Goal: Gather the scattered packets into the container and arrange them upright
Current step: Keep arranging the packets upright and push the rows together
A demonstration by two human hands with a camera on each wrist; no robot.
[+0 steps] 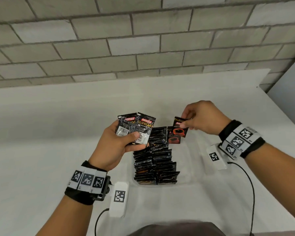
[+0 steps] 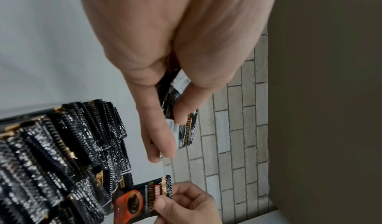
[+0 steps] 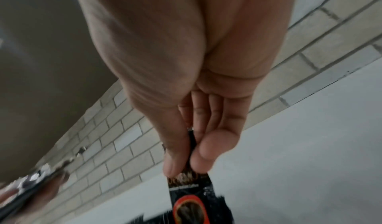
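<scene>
My left hand [image 1: 126,138] grips a fanned bunch of black Kopiko Supremo packets [image 1: 140,128] above the left far end of the clear container [image 1: 187,167]. In the left wrist view the thumb and fingers [image 2: 165,139] clamp the same bunch [image 2: 186,129]. My right hand [image 1: 187,121] pinches one black packet with a red cup picture [image 1: 180,128] by its top, hanging over the container's far right end; the right wrist view also shows this packet [image 3: 190,203]. Several packets [image 1: 157,160] stand upright in rows inside the container. Another red-cup packet [image 1: 173,137] stands at the far end.
The container sits on a white table [image 1: 49,133] against a grey brick wall [image 1: 143,48]. Both wrists carry black bands with marker tags and white camera blocks [image 1: 119,198]; cables trail towards me. The table's right edge [image 1: 283,116] runs diagonally.
</scene>
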